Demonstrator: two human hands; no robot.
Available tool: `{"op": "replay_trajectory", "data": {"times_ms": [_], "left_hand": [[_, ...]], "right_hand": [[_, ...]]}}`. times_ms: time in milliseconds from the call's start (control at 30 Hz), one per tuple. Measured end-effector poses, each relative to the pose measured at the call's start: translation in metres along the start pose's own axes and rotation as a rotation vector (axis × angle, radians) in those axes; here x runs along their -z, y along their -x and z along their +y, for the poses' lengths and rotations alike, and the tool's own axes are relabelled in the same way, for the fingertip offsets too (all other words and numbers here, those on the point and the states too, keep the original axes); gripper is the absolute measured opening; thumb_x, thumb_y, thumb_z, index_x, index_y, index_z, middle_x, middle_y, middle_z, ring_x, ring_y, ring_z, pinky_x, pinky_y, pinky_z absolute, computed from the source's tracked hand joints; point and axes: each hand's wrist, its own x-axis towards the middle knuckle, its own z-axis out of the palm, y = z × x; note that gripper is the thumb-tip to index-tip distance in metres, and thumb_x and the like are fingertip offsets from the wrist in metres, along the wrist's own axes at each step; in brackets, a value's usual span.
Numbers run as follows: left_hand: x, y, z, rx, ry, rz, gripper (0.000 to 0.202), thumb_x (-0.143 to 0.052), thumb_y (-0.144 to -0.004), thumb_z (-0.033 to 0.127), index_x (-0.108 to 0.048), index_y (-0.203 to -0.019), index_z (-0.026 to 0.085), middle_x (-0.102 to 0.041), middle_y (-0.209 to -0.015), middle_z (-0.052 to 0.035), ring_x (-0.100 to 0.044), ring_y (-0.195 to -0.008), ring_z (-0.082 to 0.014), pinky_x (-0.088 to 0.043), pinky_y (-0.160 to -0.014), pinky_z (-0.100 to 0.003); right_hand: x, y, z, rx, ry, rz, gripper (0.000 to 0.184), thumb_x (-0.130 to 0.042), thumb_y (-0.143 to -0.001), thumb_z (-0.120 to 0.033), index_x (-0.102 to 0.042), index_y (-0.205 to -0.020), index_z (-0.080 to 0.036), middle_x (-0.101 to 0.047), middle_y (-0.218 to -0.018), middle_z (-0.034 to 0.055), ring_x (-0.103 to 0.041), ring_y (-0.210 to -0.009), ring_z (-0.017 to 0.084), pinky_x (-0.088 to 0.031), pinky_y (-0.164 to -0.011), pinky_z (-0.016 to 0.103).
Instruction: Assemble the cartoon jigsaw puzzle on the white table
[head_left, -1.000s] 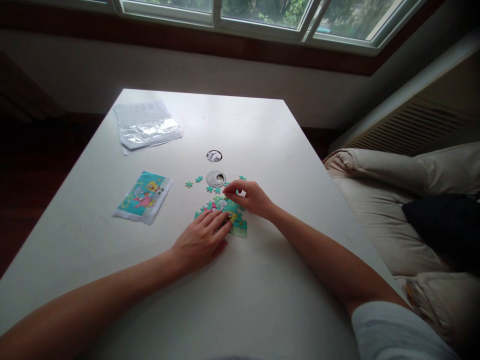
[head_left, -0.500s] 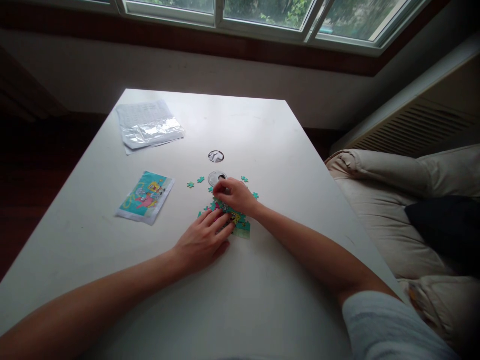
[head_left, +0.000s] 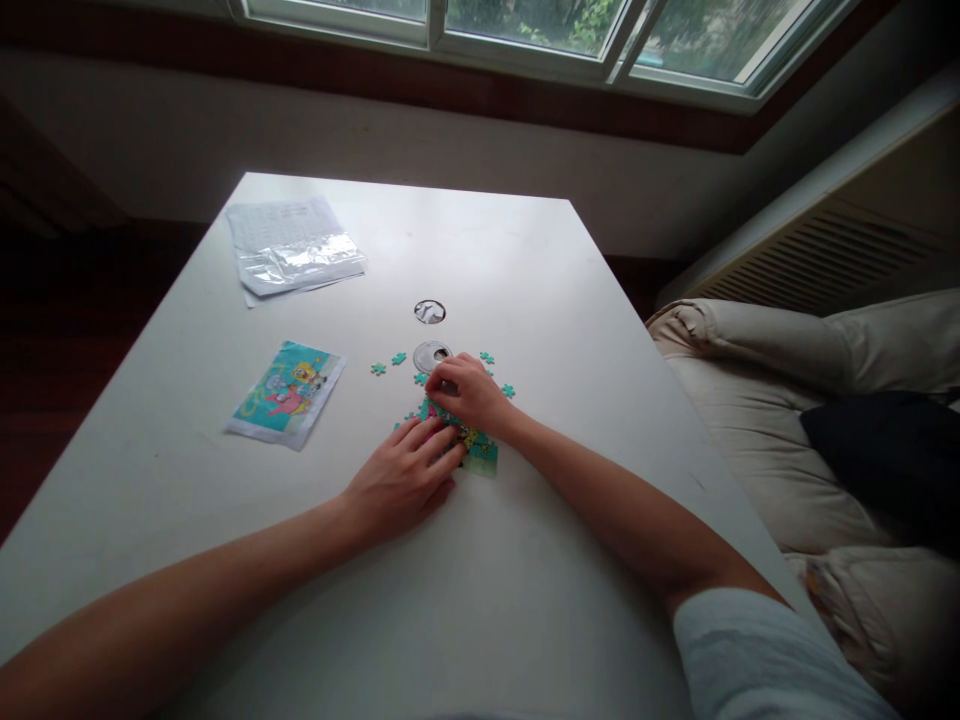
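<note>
Fingers first: the right hand (head_left: 471, 393) has its fingers (head_left: 444, 374) bunched together, tips pressed down on the far edge of the puzzle (head_left: 482, 456), and from where I'm standing I cannot tell whether a piece is pinched under them. The left hand (head_left: 403, 478) lies flat, fingers (head_left: 433, 441) stretched out and a little apart, resting on the puzzle's near left side. The half-built puzzle sits mid-worktop, mostly covered by both hands, with one teal corner poking out. Loose pieces (head_left: 378, 369) are scattered just beyond, some left of the right hand and some right of it. A round lid (head_left: 429, 352) sits just past the right fingertips. Further left lies the picture card (head_left: 286, 392), well apart from the hands, and a plastic bag (head_left: 294, 250) lies at the far left of the worktop (head_left: 487, 580). A pale cushion (head_left: 765, 400) sits off to the right.
</note>
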Motion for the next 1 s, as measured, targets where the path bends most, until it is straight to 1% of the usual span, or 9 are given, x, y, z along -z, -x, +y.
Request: {"op": "replay_trajectory", "data": {"times_ms": [100, 267, 367, 433, 500, 567, 700, 833, 1000], "left_hand": [[0.001, 0.0, -0.003, -0.013, 0.018, 0.004, 0.039, -0.049, -0.099, 0.028, -0.056, -0.136, 0.018, -0.059, -0.141, -0.0114, -0.049, -0.134, -0.0316, -0.04, -0.113, -0.052], [0.002, 0.001, -0.013, -0.008, 0.068, 0.051, 0.036, -0.05, -0.098, 0.025, -0.058, -0.133, 0.021, -0.059, -0.141, -0.0095, -0.052, -0.131, -0.0278, -0.046, -0.108, -0.046], [0.003, 0.0, -0.023, 0.054, 0.054, 0.111, 0.031, -0.051, -0.097, 0.023, -0.062, -0.126, 0.021, -0.062, -0.137, -0.0089, -0.052, -0.131, -0.0279, -0.046, -0.107, -0.045], [0.004, -0.001, -0.03, 0.122, 0.029, 0.151, 0.027, -0.052, -0.098, 0.024, -0.063, -0.123, 0.021, -0.064, -0.134, -0.0082, -0.052, -0.13, -0.0284, -0.046, -0.106, -0.047], [0.005, -0.003, -0.037, 0.182, 0.008, 0.17, 0.027, -0.053, -0.099, 0.028, -0.063, -0.124, 0.022, -0.064, -0.134, -0.0077, -0.052, -0.13, -0.0291, -0.045, -0.107, -0.048], [0.005, -0.004, -0.042, 0.2, -0.005, 0.171, 0.029, -0.053, -0.1, 0.03, -0.062, -0.126, 0.021, -0.063, -0.137, -0.0072, -0.051, -0.131, -0.0297, -0.045, -0.108, -0.049], [0.003, -0.005, -0.046, 0.171, -0.014, 0.144, 0.034, -0.053, -0.1, 0.032, -0.061, -0.13, 0.02, -0.06, -0.142, -0.0069, -0.046, -0.137, -0.0306, -0.043, -0.112, -0.05], [0.002, -0.005, -0.047, 0.19, -0.019, 0.13, 0.038, -0.055, -0.098, 0.033, -0.06, -0.134, 0.021, -0.059, -0.143, -0.0072, -0.041, -0.142, -0.0316, -0.04, -0.115, -0.052], [0.005, -0.006, -0.047, 0.169, -0.045, 0.13, 0.033, -0.054, -0.098, 0.031, -0.063, -0.128, 0.021, -0.06, -0.141, -0.0073, -0.042, -0.142, -0.031, -0.04, -0.115, -0.051]], "right_hand": [[0.002, -0.001, 0.002, -0.004, -0.044, -0.002, 0.01, -0.065, -0.082, -0.014, -0.071, -0.082, -0.022, -0.068, -0.084, 0.0013, -0.054, -0.09, 0.019, -0.04, -0.088, 0.033], [0.011, -0.002, 0.013, -0.117, -0.266, 0.078, 0.011, -0.061, -0.085, -0.022, -0.07, -0.091, -0.02, -0.069, -0.084, 0.0003, -0.054, -0.075, 0.014, -0.042, -0.073, 0.027], [0.015, 0.0, 0.019, -0.139, -0.342, 0.146, 0.014, -0.061, -0.087, -0.027, -0.069, -0.094, -0.019, -0.068, -0.081, -0.0005, -0.051, -0.069, 0.012, -0.04, -0.067, 0.026], [0.017, 0.001, 0.021, -0.143, -0.373, 0.186, 0.014, -0.06, -0.088, -0.028, -0.069, -0.095, -0.019, -0.065, -0.077, -0.0011, -0.05, -0.067, 0.012, -0.039, -0.065, 0.026], [0.017, 0.001, 0.022, -0.154, -0.388, 0.212, 0.015, -0.06, -0.087, -0.028, -0.068, -0.096, -0.019, -0.063, -0.075, -0.0015, -0.05, -0.067, 0.012, -0.039, -0.064, 0.026], [0.018, 0.001, 0.024, -0.169, -0.393, 0.224, 0.015, -0.061, -0.087, -0.029, -0.068, -0.096, -0.019, -0.062, -0.073, -0.0016, -0.05, -0.066, 0.012, -0.039, -0.063, 0.026], [0.019, 0.0, 0.026, -0.193, -0.395, 0.225, 0.016, -0.06, -0.086, -0.029, -0.068, -0.096, -0.019, -0.062, -0.074, -0.0012, -0.052, -0.067, 0.012, -0.041, -0.064, 0.026], [0.019, 0.001, 0.025, -0.197, -0.408, 0.227, 0.016, -0.059, -0.086, -0.029, -0.067, -0.096, -0.02, -0.063, -0.076, -0.0006, -0.053, -0.068, 0.013, -0.042, -0.064, 0.026], [0.018, 0.001, 0.025, -0.204, -0.41, 0.222, 0.016, -0.06, -0.085, -0.03, -0.067, -0.096, -0.02, -0.063, -0.076, -0.0007, -0.053, -0.068, 0.013, -0.042, -0.064, 0.027]]}}
